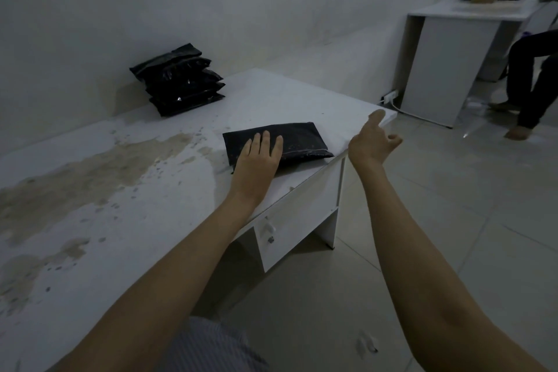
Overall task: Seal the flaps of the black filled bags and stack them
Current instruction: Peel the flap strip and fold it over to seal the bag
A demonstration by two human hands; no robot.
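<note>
Black filled bags are the business here, and the one in hand, a flat, matte black plastic bag [279,143], lies near the right front corner of the stained white tabletop [126,190], its right end close to that corner's edge. From this position the likeliest slip is the bag skidding off that edge: the plastic looks slick, and a sideways push during sealing or lifting could send it to the tiled floor [453,220]. A second risk is a flap that only half sticks (I cannot tell from this view whether it is already pressed shut), which could pop open once the bag joins the leaning stack of black filled bags [178,80] at the tabletop's far edge against the wall; that stack already tilts, so a careless drop could topple it. The left hand [258,160] lies flat on the bag's left half, fingers straight and together, pressing without gripping. The right hand [373,140] hangs in the air just beyond the corner, fingers loosely spread and holding nothing.
</note>
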